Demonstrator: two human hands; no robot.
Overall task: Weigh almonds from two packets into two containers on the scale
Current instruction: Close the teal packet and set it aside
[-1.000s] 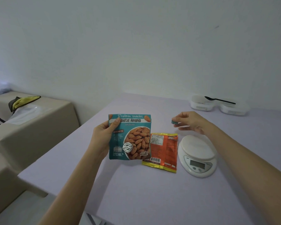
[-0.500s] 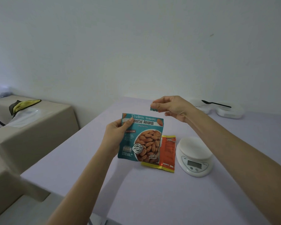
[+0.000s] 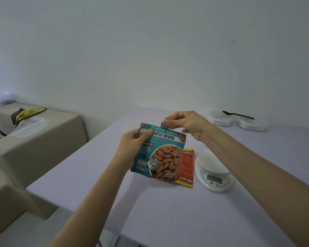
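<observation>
Forearms reach in over the near edge of the lilac table (image 3: 168,220), and the left hand (image 3: 132,147) grips the teal almond packet (image 3: 161,154) by its upper left side, thumb across the front, holding it upright above the tabletop. It is a glossy pouch with "Almonds" lettering, pictured brown almonds and a round "UNSALTED" badge. The right hand (image 3: 185,123) pinches a small teal piece (image 3: 163,124) at the packet's top edge; clip or torn strip, I cannot tell. Behind lies the orange packet (image 3: 186,168), flat, just beside the white scale (image 3: 213,173). Farther back, two white containers (image 3: 219,119) sit side by side, a black spoon (image 3: 237,114) across them.
</observation>
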